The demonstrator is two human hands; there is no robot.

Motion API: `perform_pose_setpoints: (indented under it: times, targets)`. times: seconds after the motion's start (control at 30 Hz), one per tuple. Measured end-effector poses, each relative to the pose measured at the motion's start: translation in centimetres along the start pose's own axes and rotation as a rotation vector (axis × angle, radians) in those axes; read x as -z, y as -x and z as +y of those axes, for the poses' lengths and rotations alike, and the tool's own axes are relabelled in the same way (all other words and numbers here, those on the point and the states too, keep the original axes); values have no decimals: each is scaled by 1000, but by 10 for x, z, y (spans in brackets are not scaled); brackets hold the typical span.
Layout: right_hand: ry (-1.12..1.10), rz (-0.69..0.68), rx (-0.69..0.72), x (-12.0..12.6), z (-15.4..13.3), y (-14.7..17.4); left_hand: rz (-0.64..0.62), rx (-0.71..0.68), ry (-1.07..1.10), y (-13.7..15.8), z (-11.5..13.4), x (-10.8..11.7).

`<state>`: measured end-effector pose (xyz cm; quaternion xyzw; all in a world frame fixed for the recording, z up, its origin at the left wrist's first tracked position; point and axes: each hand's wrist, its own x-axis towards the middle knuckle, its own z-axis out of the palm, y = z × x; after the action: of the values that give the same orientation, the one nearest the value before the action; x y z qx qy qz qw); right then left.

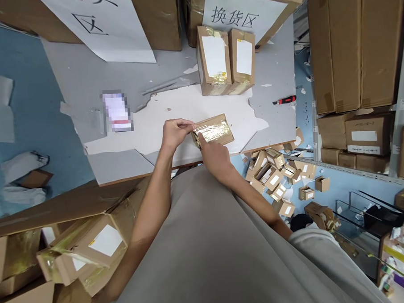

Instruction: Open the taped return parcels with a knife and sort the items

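A small, flat cardboard box (216,126) with shiny clear tape across its top lies near the table's front edge. My left hand (175,134) is closed, its thumb and fingertips pinching the box's left end. From the near side my right hand (216,159) grips that same end, its index finger against the taped edge and the other fingers curled and partly hidden. Two taped cardboard boxes with white labels, a larger one (214,57) and a narrower one (243,60), stand just beyond. To the right lies a red and black utility knife (284,100).
A blurred phone (116,111) lies on the left of the worn grey table (171,65). Big cartons with paper signs (239,16) line its back. A large carton full of boxes (105,240) sits lower left; loose boxes (273,170) pile on the floor at right, beside shelving.
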<state>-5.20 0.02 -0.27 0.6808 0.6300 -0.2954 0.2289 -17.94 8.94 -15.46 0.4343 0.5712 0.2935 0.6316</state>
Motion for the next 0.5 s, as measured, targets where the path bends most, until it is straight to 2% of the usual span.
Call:
perform_pose_setpoints:
  times: [0.1,0.23,0.5]
  targets:
    - [8,-13,11,-3,-5,-1,33,6,-1,1,-1,-1]
    - [13,-74,20,-5,-7,16,74,6,-7,3,-3,-5]
    - [35,-160,89,3,8,39,128,-32,-74,23,-4,-13]
